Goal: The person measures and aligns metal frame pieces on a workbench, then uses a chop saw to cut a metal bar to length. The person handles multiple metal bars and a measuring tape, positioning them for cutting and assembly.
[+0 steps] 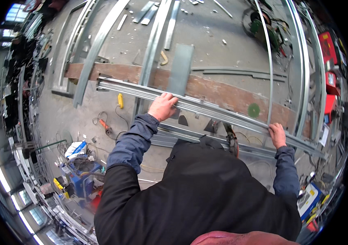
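A long grooved metal profile (223, 110) lies crosswise in front of me, slanting from the upper left down to the right. Around its middle, my left hand (163, 107) is closed on it, fingers over the far edge. Farther right, my right hand (277, 134) grips the same profile, with the fingertips partly hidden. Beneath it runs a rusty brown beam (215, 87). A flat grey metal plate (181, 65) rests across the beam, just beyond my left hand. To its left, a wide metal channel (153, 53) stretches away from me.
An orange angle grinder (107, 128) with a cord and a yellow tool (120, 101) lie on the floor at left. A green machine (262, 32) stands far right. More metal channels (94, 57) cross the beam. Red boxes (331, 83) line the right side; a blue machine (82, 179) sits lower left.
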`<state>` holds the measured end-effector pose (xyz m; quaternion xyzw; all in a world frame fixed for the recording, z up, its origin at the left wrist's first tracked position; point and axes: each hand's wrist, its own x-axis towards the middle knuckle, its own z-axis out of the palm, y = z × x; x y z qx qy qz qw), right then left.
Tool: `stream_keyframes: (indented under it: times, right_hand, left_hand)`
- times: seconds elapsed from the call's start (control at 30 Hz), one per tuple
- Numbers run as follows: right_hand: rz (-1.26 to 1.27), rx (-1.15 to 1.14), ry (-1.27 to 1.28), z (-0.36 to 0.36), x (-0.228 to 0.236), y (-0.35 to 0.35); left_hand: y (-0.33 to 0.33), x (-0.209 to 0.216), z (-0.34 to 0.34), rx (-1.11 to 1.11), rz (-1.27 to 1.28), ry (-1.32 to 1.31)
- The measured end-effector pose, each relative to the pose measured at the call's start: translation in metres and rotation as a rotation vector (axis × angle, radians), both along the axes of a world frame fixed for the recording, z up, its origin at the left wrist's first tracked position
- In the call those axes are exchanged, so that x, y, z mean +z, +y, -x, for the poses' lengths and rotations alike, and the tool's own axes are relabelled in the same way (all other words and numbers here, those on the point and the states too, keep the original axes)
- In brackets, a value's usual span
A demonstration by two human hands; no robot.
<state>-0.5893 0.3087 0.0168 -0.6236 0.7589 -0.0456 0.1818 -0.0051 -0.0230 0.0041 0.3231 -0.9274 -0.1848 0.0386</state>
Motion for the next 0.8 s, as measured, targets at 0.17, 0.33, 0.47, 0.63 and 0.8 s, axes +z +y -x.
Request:
stream_keyframes:
  times: [0.17, 0.33, 0.47, 0.63, 0.8]
  right_hand:
    - [0.039, 0.015, 0.011, -0.004, 0.007, -0.01]
    - [0.031, -0.022, 0.038, -0.015, 0.002, 0.006]
    - [0.086, -0.028, 0.031, -0.017, -0.001, 0.01]
    - [0.22, -0.017, 0.063, -0.025, -0.005, -0.016]
    - [0.269, 0.05, -0.107, -0.093, 0.007, 0.003]
  left_hand:
    - [-0.004, -0.001, -0.001, -0.013, -0.045, -0.037]
    - [-0.001, 0.004, 0.003, -0.011, -0.083, 0.039]
    - [0.0, 0.001, 0.007, -0.003, -0.11, -0.011]
    - [-0.006, 0.009, 0.009, 0.063, 0.054, 0.133]
    - [0.087, 0.012, -0.011, 0.364, 0.022, 0.386]
